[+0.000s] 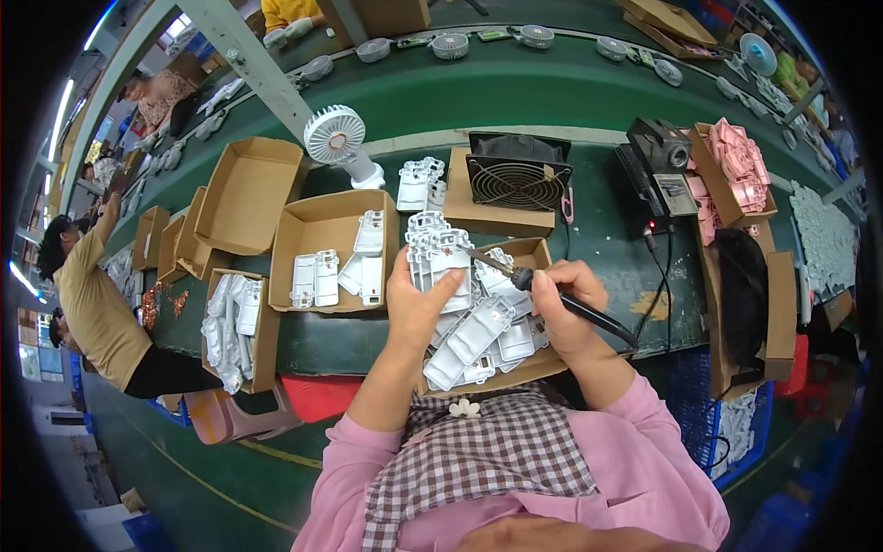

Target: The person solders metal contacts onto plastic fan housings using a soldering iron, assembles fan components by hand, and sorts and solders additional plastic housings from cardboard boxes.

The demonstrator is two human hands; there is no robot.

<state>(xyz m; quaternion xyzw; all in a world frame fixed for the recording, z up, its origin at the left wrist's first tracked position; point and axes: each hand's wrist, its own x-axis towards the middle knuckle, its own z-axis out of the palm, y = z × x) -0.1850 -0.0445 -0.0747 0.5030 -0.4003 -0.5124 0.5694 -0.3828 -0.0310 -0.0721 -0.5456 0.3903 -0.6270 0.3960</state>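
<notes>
My left hand (412, 299) is closed around white plastic housings (430, 244), held up with their moulded insides showing. Between the fingers of my right hand (572, 302) is a soldering iron (522, 278), gripped by its black handle like a pen. Its metal tip points left and reaches the upper part of the held housings; whether it touches them I cannot tell. Just beneath both hands, a cardboard box (526, 375) is heaped with loose white housings (471, 340). The iron's dark cord runs off to the right.
Left stand a box (285, 225) with several white housings and a fuller box (267, 354). A white desk fan (336, 138), black square fan (520, 179) and black soldering station (655, 156) line the back. Pink parts (739, 161) fill a right-hand box. A co-worker (106, 299) stands far left.
</notes>
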